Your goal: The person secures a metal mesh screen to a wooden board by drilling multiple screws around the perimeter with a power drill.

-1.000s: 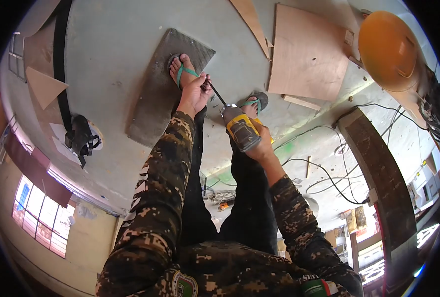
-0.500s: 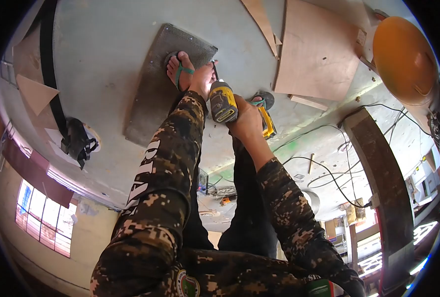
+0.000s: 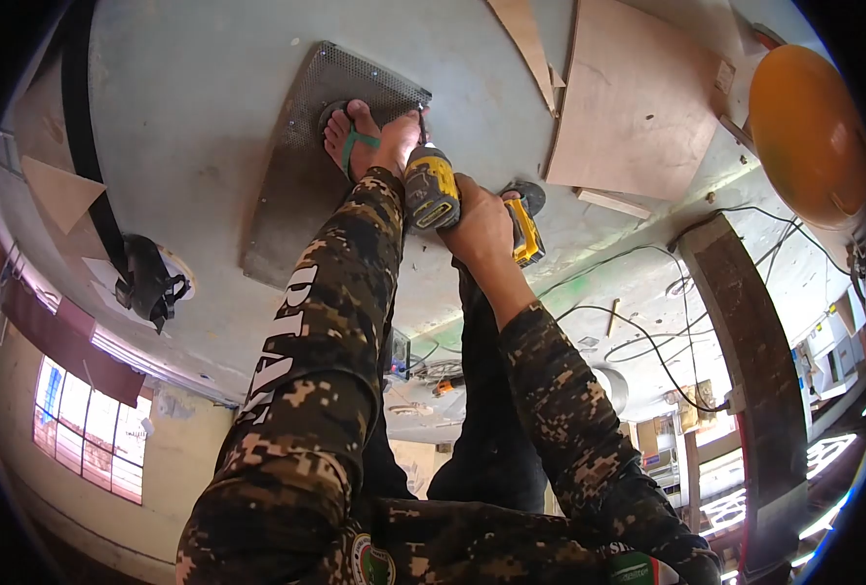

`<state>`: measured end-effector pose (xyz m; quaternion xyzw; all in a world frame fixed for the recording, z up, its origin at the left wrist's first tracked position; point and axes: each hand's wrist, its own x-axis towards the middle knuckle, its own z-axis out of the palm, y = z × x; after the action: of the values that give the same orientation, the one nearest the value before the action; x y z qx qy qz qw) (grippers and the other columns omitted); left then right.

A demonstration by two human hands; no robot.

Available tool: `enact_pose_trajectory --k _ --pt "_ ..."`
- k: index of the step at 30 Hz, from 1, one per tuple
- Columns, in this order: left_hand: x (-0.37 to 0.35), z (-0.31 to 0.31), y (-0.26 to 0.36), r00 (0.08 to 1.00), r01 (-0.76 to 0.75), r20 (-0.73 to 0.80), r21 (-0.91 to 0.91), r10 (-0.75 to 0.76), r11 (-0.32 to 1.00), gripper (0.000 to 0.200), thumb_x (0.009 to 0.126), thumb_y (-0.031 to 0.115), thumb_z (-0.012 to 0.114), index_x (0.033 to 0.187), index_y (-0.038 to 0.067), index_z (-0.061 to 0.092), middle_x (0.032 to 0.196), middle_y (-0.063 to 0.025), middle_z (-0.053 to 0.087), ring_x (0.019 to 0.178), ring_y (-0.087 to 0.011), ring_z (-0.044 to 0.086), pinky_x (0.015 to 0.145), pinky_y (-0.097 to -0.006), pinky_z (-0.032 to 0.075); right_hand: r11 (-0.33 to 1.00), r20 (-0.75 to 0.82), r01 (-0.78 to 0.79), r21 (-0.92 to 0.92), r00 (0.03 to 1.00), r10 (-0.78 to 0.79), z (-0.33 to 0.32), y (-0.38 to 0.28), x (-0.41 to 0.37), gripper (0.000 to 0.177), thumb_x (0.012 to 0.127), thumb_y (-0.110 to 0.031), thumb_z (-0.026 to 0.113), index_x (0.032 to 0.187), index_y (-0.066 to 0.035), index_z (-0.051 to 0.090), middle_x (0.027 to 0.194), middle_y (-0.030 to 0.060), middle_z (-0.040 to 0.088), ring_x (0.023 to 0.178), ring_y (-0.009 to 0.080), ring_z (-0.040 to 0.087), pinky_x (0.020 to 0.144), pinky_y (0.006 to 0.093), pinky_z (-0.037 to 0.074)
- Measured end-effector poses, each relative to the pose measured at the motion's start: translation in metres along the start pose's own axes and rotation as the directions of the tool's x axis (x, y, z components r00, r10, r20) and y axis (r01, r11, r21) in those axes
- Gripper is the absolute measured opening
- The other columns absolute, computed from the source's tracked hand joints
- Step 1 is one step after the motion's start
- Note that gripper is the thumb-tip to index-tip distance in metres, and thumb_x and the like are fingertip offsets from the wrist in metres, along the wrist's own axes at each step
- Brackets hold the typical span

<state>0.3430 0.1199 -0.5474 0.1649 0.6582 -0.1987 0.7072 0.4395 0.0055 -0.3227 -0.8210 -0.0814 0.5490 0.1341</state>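
My right hand (image 3: 481,226) is wrapped around the grip of a yellow-and-black cordless drill (image 3: 432,190), whose dark bit (image 3: 423,129) points away from me to the corner of a perforated metal panel (image 3: 360,73). Close beside the bit, my left hand (image 3: 400,144) has its fingers bent together at that corner; what they pinch is too small to make out. The panel lies on the grey floor. My foot in a green-strapped sandal (image 3: 357,146) stands on it.
Plywood sheets (image 3: 633,107) lie at the far right, near an orange rounded object (image 3: 808,132). Black cables (image 3: 637,341) run across the floor beside a long beam (image 3: 745,361). A black strapped item (image 3: 148,278) sits at the left.
The drill and my right hand have shifted slightly left and up, with the bit still at the panel's corner. The view has moved a little. My left hand stays by the bit.
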Motion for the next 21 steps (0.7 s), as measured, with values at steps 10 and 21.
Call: enact_pose_trajectory --k 10,21 --pt "0.01 -0.003 -0.003 0.998 0.008 0.063 0.161 -0.018 0.987 0.037 0.102 0.012 0.047 0.139 0.01 0.047 0.079 -0.0043 0.048 0.065 -0.0177 0.051 0.059 -0.0354 0.047 1.0 0.01 0.0 -0.002 1.0 0.0 0.004 0.004 -0.001 0.041 0.076 -0.024 0.077 0.113 -0.011 0.061 0.101 0.0193 0.071 0.095 0.0392 0.069 0.081 0.0485 0.055" --pt "0.067 -0.055 -0.048 0.73 -0.684 0.381 0.41 0.568 0.603 0.02 0.091 0.015 0.065 0.107 0.004 0.069 0.095 -0.0068 0.069 0.089 -0.0195 0.067 0.079 -0.0311 0.051 0.986 0.07 -0.091 -0.14 0.992 0.101 -0.013 -0.016 0.01 0.039 0.077 -0.02 0.073 0.114 -0.011 0.063 0.102 0.0181 0.072 0.101 0.0377 0.067 0.087 0.0474 0.053"
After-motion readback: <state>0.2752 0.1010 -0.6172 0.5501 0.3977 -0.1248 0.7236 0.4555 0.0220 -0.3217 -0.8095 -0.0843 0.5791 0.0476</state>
